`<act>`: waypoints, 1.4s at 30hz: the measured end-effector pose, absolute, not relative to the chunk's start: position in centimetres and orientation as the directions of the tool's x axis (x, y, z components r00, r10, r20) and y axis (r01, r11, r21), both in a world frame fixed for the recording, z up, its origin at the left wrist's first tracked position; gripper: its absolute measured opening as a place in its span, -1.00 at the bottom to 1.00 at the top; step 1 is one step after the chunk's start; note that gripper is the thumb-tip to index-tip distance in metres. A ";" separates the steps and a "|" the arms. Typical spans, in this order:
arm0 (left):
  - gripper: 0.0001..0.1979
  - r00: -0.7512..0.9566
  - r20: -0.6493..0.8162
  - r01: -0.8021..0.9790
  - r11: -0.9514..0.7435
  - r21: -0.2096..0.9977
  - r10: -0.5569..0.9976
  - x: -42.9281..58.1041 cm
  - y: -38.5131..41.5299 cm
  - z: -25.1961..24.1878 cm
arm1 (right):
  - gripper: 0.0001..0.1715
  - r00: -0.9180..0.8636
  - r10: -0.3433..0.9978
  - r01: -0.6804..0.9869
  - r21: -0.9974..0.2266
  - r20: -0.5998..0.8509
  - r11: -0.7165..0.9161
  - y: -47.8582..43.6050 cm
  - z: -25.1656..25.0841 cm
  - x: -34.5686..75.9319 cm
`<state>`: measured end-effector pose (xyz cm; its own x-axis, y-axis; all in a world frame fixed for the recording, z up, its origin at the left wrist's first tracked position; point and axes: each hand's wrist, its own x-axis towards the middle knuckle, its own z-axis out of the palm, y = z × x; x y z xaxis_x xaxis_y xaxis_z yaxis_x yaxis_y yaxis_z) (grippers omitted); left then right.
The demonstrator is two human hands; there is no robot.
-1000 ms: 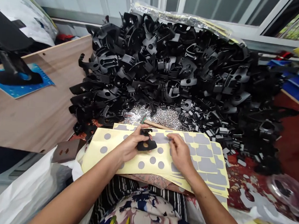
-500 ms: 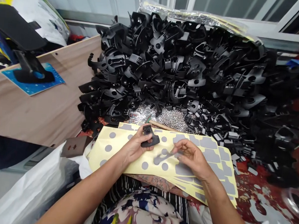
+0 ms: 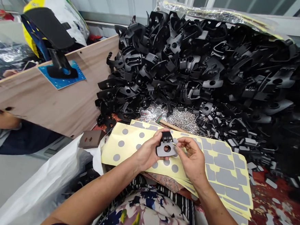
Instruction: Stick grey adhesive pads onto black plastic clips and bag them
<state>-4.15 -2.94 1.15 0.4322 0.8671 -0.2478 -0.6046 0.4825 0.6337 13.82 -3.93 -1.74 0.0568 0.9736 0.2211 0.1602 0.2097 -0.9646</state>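
Observation:
My left hand (image 3: 149, 150) grips a black plastic clip part (image 3: 167, 137) with hinge-like teeth along its top. A grey sticker (image 3: 164, 151) with a round hole lies over the clip part's face. At the sticker's upper right corner, the thumb and forefinger of my right hand (image 3: 191, 158) are pinched together; the fingertips partly hide that corner. Under both hands are yellow backing sheets (image 3: 111, 147) bearing grey round and shaped stickers.
Black plastic parts (image 3: 173, 66) form a large heap behind the sheets. A hammer (image 3: 174, 126) lies before loose metal pins (image 3: 185, 118). Small grey-topped pieces (image 3: 249, 141) are at right. A wooden board (image 3: 63, 110), a brown block (image 3: 91, 139) and a white sack (image 3: 45, 180) are at left, near another person's arm (image 3: 0, 120).
The grey sticker, earlier blurred in my right hand apart from the clip part, is now against it. My left hand has turned the part, and the view has swung left.

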 end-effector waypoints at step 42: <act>-0.45 0.439 -0.189 -0.209 0.305 0.929 0.878 -13.0 -8.1 5.1 | -0.50 -0.578 0.816 0.312 -0.929 -0.019 0.199 -2.3 1.4 14.1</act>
<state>-12.97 -8.11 5.14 0.4387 0.8784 -0.1893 -0.2089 0.3047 0.9293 14.06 -2.28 1.37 -0.5775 0.8162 -0.0187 0.3118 0.1994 -0.9290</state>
